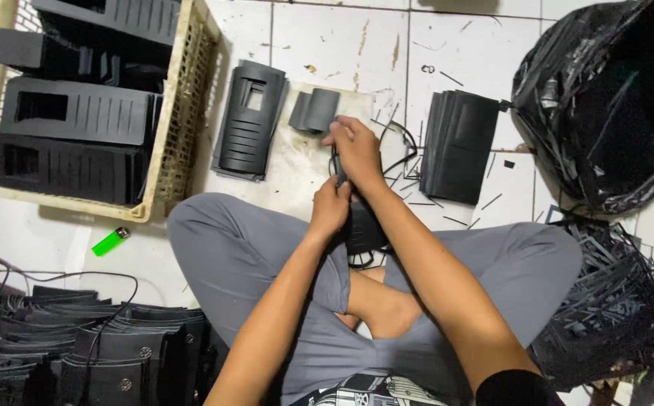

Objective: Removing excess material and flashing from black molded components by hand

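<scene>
Far left of the hands, a crate (184, 98) holds black plastic covers (79, 113); a green lighter (110, 241) lies nearer. The left hand (331, 208) grips the black part (362, 225), which rests over the lap between both hands. The right hand (355, 149) closes on its upper end. Right: stacked panels (458, 143), black bag (605, 105).

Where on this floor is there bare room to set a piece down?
Bare tile lies around the green lighter, between the crate and the left knee, and along the top edge above the flat black stack. It is crowded near the black bag and the scrap heap.
</scene>
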